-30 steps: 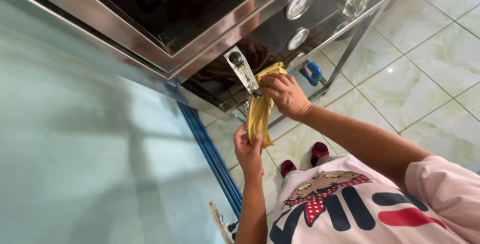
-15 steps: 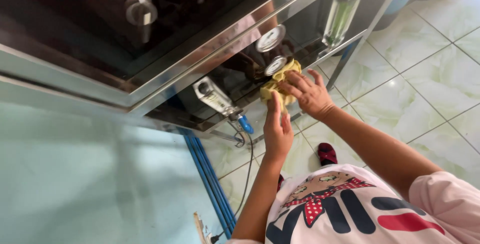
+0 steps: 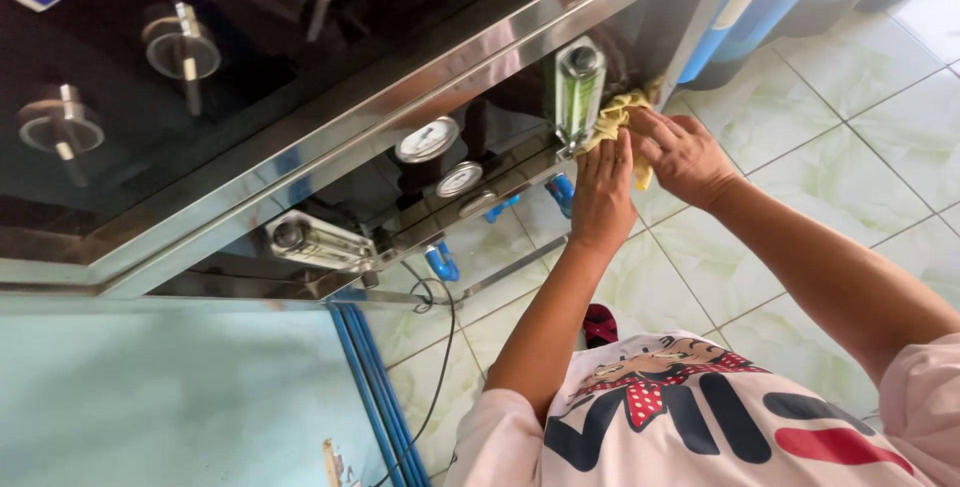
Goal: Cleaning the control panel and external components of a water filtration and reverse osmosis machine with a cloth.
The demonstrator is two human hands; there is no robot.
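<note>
The yellow cloth [image 3: 622,119] lies right of centre in the upper half of the frame, pressed against the lower edge of the steel-framed panel [image 3: 400,97], just beside the clear flow meter tube [image 3: 579,92]. The left hand [image 3: 603,192] lies flat on the cloth, fingers extended and together; whether its grip is clamped on the cloth cannot be told. The right hand [image 3: 682,155] meets the cloth from the right, fingers curled onto the fabric, with part of the cloth hanging below them. Left of the tube, two round pressure gauges [image 3: 428,139] sit on the dark panel face. Blue pipe fittings [image 3: 441,265] hang below the panel. A tiled floor [image 3: 850,117] fills the right of the frame.
</note>
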